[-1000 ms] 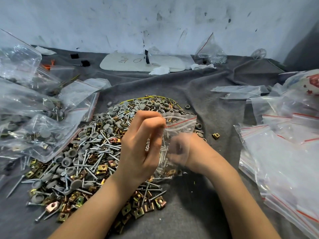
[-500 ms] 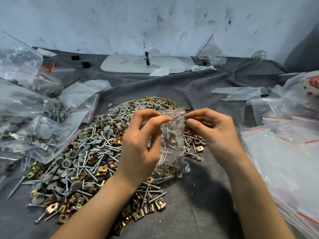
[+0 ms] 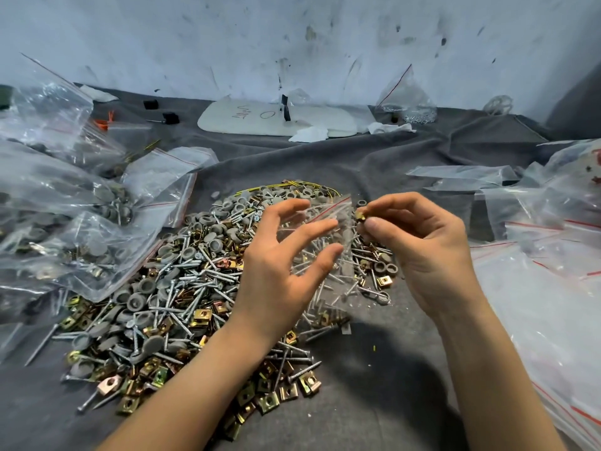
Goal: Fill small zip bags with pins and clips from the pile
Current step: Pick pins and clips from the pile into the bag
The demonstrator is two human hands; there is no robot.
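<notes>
Right hand [image 3: 426,255] pinches one brass clip [image 3: 360,217] between thumb and forefinger, right at the red-lined mouth of one small zip bag [image 3: 341,232]. Its other fingers are curled loosely above the palm. Left hand [image 3: 276,275] is just beside it, with fingers spread and lightly curved against the near side of the bag. Whether they actually clamp the plastic I cannot tell, since the bag is blurred. Silver pins already show through the bag, which stands upright with its bottom over one pile [image 3: 182,288] of pins, grey caps and brass clips. The pile lies on the grey cloth of the surface [image 3: 390,369]. To the left is a heap of filled bags [image 3: 65,222], too tangled to count. A stack of empty zip bags [image 3: 536,304] lies to the right. At the back are one white board [image 3: 260,120] and two black blocks [image 3: 150,104].
</notes>
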